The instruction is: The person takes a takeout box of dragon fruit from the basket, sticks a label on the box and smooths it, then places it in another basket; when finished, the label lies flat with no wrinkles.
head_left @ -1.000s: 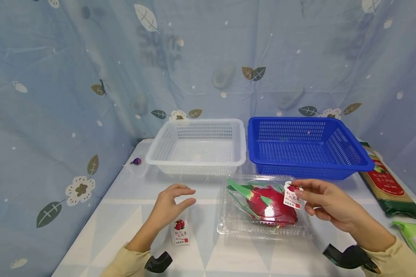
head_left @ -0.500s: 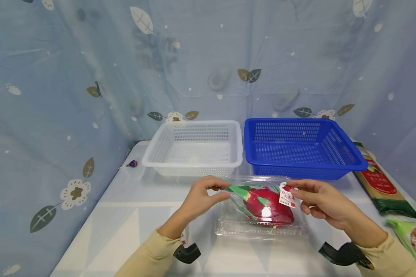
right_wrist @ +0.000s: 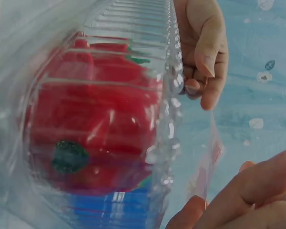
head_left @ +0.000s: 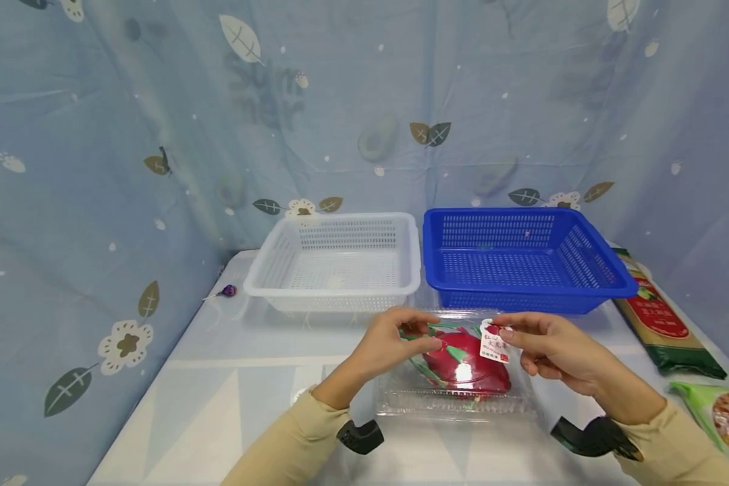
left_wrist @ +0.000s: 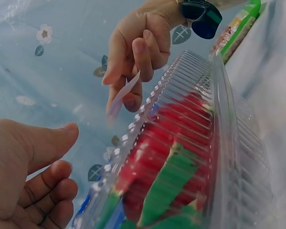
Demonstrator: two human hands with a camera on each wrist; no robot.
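A red dragon fruit (head_left: 469, 370) with green tips lies inside a lidded clear plastic box (head_left: 455, 406) in front of the baskets. My right hand (head_left: 559, 351) pinches a small white label (head_left: 494, 344) with a dragon fruit picture and red print, between thumb and forefinger, over the box's right part. Over the box's left part, my left hand (head_left: 383, 347) has thumb and forefinger apart with nothing between them. In the left wrist view the label (left_wrist: 125, 95) stands edge-on above the lid, away from the left thumb. The ribbed lid shows close up in both wrist views.
Behind the box stand a white basket (head_left: 334, 293) on the left and a blue basket (head_left: 531, 290) on the right. A lollipop (head_left: 227, 291) lies at far left. To the right are a red-and-gold food packet (head_left: 665, 314) and a green bag (head_left: 698, 405).
My left hand has moved right, from beside a second label on the table to over the box. My right hand still holds its label in about the same place. The view has shifted slightly.
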